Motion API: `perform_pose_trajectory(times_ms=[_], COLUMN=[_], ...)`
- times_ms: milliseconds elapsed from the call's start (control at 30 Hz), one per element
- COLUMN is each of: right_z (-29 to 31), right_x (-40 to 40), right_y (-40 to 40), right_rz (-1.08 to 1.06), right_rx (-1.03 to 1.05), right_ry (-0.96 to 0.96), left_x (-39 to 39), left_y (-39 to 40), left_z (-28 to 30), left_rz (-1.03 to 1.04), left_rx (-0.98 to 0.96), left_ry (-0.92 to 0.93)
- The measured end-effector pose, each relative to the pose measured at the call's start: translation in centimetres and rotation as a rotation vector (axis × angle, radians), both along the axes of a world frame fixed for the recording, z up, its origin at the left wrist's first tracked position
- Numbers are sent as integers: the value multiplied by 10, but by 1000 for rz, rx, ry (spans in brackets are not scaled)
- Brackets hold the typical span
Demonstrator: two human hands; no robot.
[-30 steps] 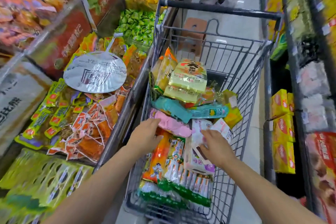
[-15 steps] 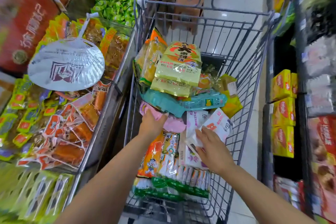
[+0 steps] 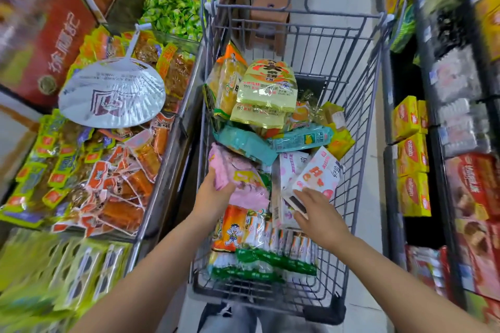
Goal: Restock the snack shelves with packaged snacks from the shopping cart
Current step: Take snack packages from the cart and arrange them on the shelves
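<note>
A grey wire shopping cart (image 3: pixel 362 105) stands in the aisle, piled with snack packs. My left hand (image 3: pixel 213 194) grips the near edge of a pink snack pack (image 3: pixel 235 170) and lifts it off the pile. My right hand (image 3: pixel 313 211) holds the lower corner of a white pack with red print (image 3: pixel 319 173), tilted up at the cart's right side. Behind them lie teal packs (image 3: pixel 246 143) and a stack of pale yellow bags (image 3: pixel 267 92). Orange and green packs (image 3: pixel 251 235) fill the near end of the cart.
Open snack bins (image 3: pixel 113 170) run along the left, with a white hand fan (image 3: pixel 111 94) lying on the packets and green candies (image 3: pixel 173 8) farther back. Shelves on the right hold yellow boxes (image 3: pixel 411 159) and red packs. A brown stool (image 3: pixel 270 16) stands beyond the cart.
My left hand has closed round the pink pack and raised it. My right hand has tipped the white pack upward. The view has moved closer over the cart.
</note>
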State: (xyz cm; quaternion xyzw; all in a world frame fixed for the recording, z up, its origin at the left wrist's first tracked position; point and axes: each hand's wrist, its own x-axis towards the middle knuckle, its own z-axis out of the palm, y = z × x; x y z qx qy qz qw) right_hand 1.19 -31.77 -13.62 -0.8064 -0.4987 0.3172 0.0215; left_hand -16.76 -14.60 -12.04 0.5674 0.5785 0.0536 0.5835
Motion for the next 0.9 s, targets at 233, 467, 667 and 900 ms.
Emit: perform_pose_trajectory(times_ms=[233, 467, 667, 900], right_z=[32, 82, 126, 183], right_x=[-54, -105, -132, -138], right_y=[5, 15, 1, -61], right_rz=[-184, -579, -682, -803], right_rx=[67, 277, 579, 883], right_ry=[209, 637, 693, 412], left_x=[-54, -94, -119, -97], left_y=[-18, -37, -38, -56], left_z=[47, 103, 140, 169], left_rz=[-57, -127, -269, -504], left_rx=[3, 51, 63, 149], left_ry=[-166, -407, -581, -652])
